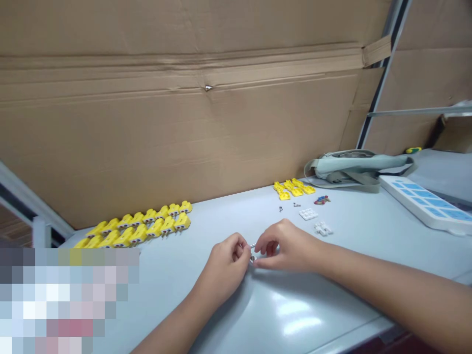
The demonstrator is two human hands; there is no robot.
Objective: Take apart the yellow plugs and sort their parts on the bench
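My left hand [229, 259] is closed in a pinch above the table, its thumb and forefinger on a small white part with metal pieces [252, 257]. A thin silvery pin sticks out towards the right at its top. From the right my right hand [283, 247] reaches the same part, thumb below and curled fingers above, gripping its right side. Fingers hide most of the part, so its full shape cannot be made out. Beyond the right hand lie white plastic parts [323, 228], a white block [308, 214] and tiny metal pieces [280, 209].
Two rows of yellow plugs [138, 233] stand at left. Yellow shell halves [293, 189] and red and blue screws [322, 200] lie at back right. Farther right are a grey-green bag [354, 167] and a white and blue panel [424, 201]. Cardboard [206, 142] walls the back.
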